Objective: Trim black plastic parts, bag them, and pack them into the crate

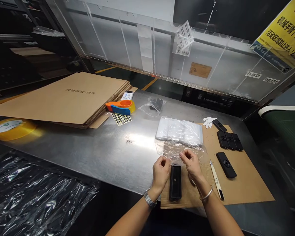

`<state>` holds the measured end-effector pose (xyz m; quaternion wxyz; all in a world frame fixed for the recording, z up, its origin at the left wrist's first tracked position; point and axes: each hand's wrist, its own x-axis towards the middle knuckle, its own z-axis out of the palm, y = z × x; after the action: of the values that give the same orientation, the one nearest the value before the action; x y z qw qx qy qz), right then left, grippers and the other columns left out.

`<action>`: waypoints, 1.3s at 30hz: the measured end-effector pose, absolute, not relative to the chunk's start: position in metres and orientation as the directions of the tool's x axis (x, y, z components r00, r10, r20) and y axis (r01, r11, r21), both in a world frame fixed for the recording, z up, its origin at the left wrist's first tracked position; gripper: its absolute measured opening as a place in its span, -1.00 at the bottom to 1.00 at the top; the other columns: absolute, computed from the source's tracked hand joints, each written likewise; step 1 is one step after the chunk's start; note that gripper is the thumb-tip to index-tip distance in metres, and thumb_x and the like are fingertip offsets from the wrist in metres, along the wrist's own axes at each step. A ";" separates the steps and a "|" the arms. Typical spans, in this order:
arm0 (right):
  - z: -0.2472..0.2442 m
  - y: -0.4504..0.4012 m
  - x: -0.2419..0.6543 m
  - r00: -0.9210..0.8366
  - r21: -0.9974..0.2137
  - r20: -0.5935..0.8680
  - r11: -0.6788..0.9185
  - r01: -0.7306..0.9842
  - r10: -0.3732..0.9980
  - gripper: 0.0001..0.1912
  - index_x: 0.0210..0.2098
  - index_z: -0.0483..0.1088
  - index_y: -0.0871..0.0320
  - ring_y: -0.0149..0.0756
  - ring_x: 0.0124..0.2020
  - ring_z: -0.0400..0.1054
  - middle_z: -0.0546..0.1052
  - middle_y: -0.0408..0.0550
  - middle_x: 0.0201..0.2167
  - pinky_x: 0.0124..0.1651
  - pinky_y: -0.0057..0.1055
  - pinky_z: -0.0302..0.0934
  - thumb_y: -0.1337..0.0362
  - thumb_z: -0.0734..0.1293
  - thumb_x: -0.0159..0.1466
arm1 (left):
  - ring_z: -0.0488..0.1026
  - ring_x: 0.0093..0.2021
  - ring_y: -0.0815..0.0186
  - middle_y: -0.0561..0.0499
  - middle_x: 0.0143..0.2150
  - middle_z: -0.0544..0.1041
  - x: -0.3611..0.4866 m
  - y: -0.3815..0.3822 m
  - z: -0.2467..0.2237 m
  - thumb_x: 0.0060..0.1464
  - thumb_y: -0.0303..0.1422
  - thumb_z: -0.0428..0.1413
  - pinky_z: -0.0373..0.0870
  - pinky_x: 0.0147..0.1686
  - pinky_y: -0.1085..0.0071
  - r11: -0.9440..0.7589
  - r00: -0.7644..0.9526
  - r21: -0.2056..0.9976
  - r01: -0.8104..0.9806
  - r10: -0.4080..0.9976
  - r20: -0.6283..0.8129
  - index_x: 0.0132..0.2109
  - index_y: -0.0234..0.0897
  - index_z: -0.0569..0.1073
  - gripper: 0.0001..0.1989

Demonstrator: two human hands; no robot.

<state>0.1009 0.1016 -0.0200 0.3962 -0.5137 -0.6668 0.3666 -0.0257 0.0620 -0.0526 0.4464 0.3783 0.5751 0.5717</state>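
Between my two hands a clear plastic bag (175, 158) is stretched, its edges pinched in the fingertips. My left hand (161, 170) closes on its left side and my right hand (191, 164) on its right side. Just below the bag lies a long black case (175, 183), hollow side up, on the brown cardboard sheet (250, 183). Beyond my hands rests a stack of clear bags (178, 131). To the right are a white-handled knife (216, 180), a black part with a round recess (226, 164) and several similar black parts (229, 141).
Flat cartons (71, 95) are stacked on the left of the metal table (108, 154). Near them are a tape dispenser (121, 107), a sticker sheet (122, 118) and a yellow tape roll (12, 128). A bagged black item (156, 105) and a white glove (208, 122) lie farther back.
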 end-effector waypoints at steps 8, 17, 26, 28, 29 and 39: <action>-0.008 0.081 0.080 -0.395 -0.709 0.344 0.512 0.486 0.852 -0.80 -0.42 0.35 0.12 -0.28 -0.36 0.20 0.38 -0.06 -0.44 -0.26 -0.34 0.10 0.31 0.13 0.25 | 0.28 -0.06 0.18 -0.08 -0.11 0.42 -0.044 0.054 -0.036 0.09 -0.42 0.02 0.13 -0.08 0.24 -0.219 -0.168 0.738 0.638 0.896 0.411 -0.07 -0.16 0.43 -0.74; -0.040 0.038 0.101 -0.203 -0.299 0.272 0.283 0.911 0.941 -0.72 -0.25 0.30 0.14 -0.08 -0.36 0.38 0.46 0.08 -0.40 -0.39 -0.26 0.20 0.09 0.10 0.29 | 0.22 -0.29 0.22 -0.09 -0.35 0.33 -0.075 0.057 -0.053 0.14 -0.51 -0.11 0.12 -0.29 0.32 -0.087 -0.175 0.492 0.866 0.869 0.462 -0.02 -0.20 0.46 -0.65; -0.061 -0.017 0.133 -0.155 -0.471 -0.108 0.087 0.878 0.982 -0.70 -0.35 0.30 0.11 -0.19 -0.58 0.38 0.45 -0.04 -0.61 -0.54 -0.38 0.10 0.18 0.01 0.31 | 0.30 -0.36 0.24 -0.03 -0.45 0.42 -0.058 0.046 -0.073 0.13 -0.48 -0.08 0.12 -0.32 0.35 -0.096 -0.045 0.534 0.840 0.968 0.245 -0.19 -0.25 0.47 -0.75; -0.050 -0.020 0.136 -0.222 -0.710 -0.156 0.047 0.703 0.963 -0.69 -0.33 0.29 0.10 -0.28 -0.57 0.34 0.41 -0.10 -0.57 -0.53 -0.43 0.14 0.10 0.03 0.31 | 0.31 -0.35 0.22 -0.05 -0.44 0.43 -0.057 0.048 -0.073 0.14 -0.47 -0.10 0.14 -0.31 0.34 -0.088 -0.036 0.562 0.823 0.978 0.206 -0.19 -0.27 0.47 -0.74; -0.046 -0.021 0.136 -0.263 -0.796 -0.199 0.001 0.605 0.944 -0.68 -0.33 0.30 0.11 -0.33 -0.58 0.32 0.38 -0.13 -0.55 -0.55 -0.46 0.14 0.06 0.05 0.31 | 0.32 -0.35 0.22 -0.06 -0.44 0.44 -0.057 0.049 -0.073 0.14 -0.46 -0.11 0.14 -0.31 0.33 -0.089 -0.026 0.577 0.812 0.982 0.188 -0.20 -0.28 0.48 -0.74; -0.073 -0.010 0.131 -0.220 -0.838 -0.488 -0.382 0.391 0.845 -0.51 -0.45 0.22 0.16 -0.57 -0.79 0.03 0.16 -0.31 -0.68 -0.77 -0.61 -0.10 -0.17 0.09 0.19 | 0.35 -0.35 0.31 0.02 -0.43 0.42 -0.074 0.045 -0.071 0.08 -0.43 -0.02 0.29 -0.34 0.42 -0.204 0.206 0.753 0.625 0.974 0.094 -0.11 -0.25 0.47 -0.75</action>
<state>0.1306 -0.0095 -0.0725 0.1950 -0.5933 -0.5207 0.5821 -0.0736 0.0451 -0.0710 0.2959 0.7179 0.5570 0.2948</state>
